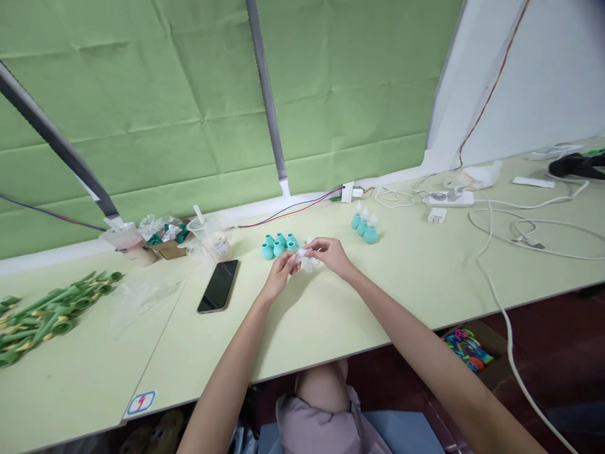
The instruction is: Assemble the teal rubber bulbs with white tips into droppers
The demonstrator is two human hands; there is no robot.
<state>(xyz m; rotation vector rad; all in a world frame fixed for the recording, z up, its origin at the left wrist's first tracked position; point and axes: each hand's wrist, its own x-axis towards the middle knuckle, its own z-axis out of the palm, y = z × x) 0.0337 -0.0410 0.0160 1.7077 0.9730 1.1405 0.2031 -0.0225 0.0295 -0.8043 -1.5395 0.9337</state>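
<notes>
Small white piece point(301, 253) pinched between both hands point(331, 256), each nearly closed, teal bottles point(278, 250) just beyond

Person, one. Left hand point(281, 272) and right hand point(334, 257): both bare. Left forearm point(231, 369) and right forearm point(406, 315): slender, uncovered to the view's edge. Lower garment point(326, 432), loose dusty-mauve cloth: matte, softly creased, wide at the hem. Leg point(322, 386): bare beyond the hem, rounded in outline.
</notes>
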